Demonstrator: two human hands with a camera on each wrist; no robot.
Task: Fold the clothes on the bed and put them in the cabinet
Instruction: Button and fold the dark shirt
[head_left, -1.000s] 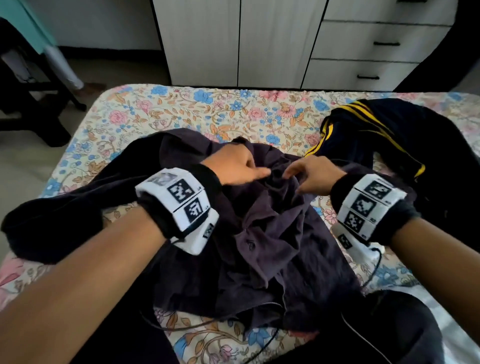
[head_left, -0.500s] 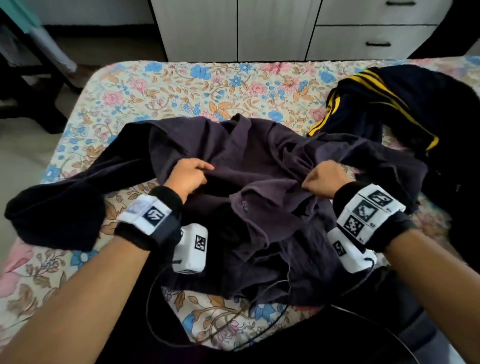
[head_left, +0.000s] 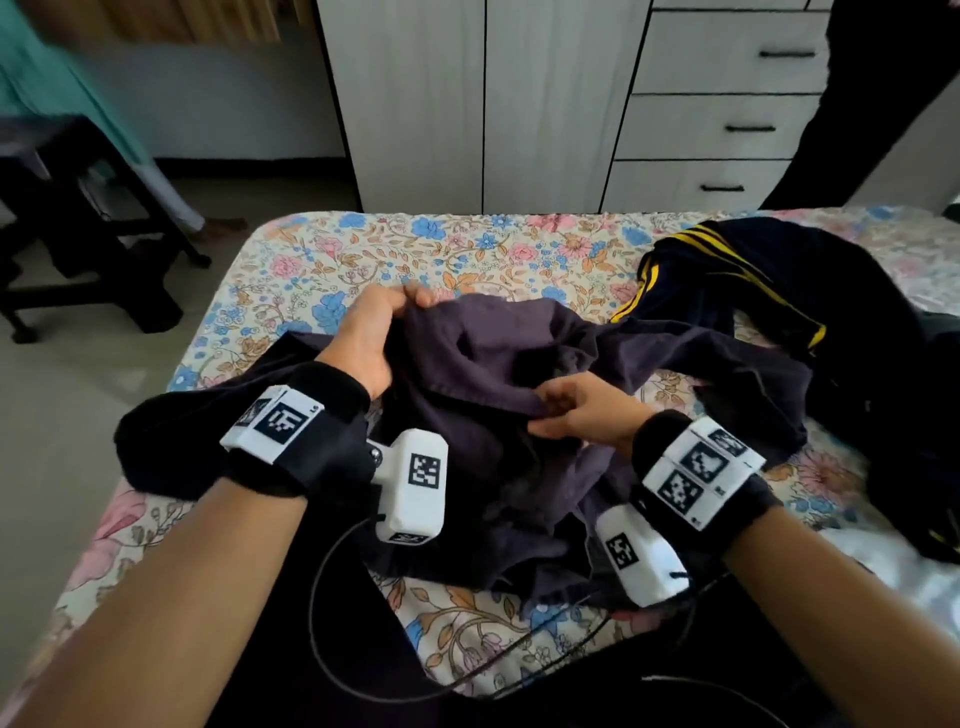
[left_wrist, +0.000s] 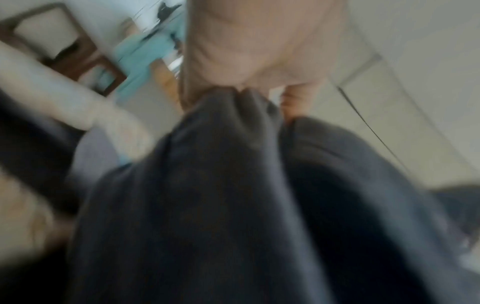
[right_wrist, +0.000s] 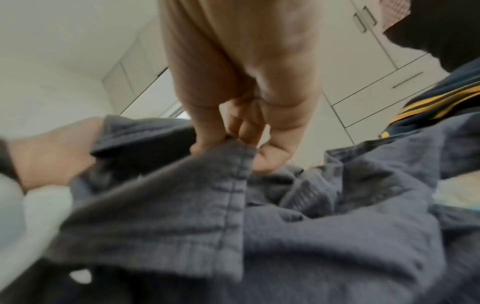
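Both hands on the dark purple shirt (head_left: 519, 364), bunched mid-bed on the floral bed (head_left: 467, 244). Left hand (head_left: 374, 332) grip: fingers curled round a gathered edge of the shirt, lifted at about 11 o'clock of the pile; left wrist view is blurred but shows cloth bunched in the fist. Right hand (head_left: 582, 410) grip: thumb and fingertips (right_wrist: 272, 156) pinch a stitched hem, near 4 o'clock of the left hand and closer to the body. The key relation: the held edge runs roughly 10-to-4 between the two hands and is slack, with most of the shirt hanging crumpled below, toward 6 o'clock. My read: next comes spreading the hands apart along that line to tension the edge and lay the shirt flat; neither hand is better placed, both already hold it. In the way: a navy garment with yellow stripes (head_left: 753, 280) at 2 o'clock, touching or overlapping the shirt's right end, and a black garment (head_left: 171, 447) at 8 o'clock under the left wrist. White cabinet (head_left: 483, 104) stands at 12 o'clock past the bed, doors closed
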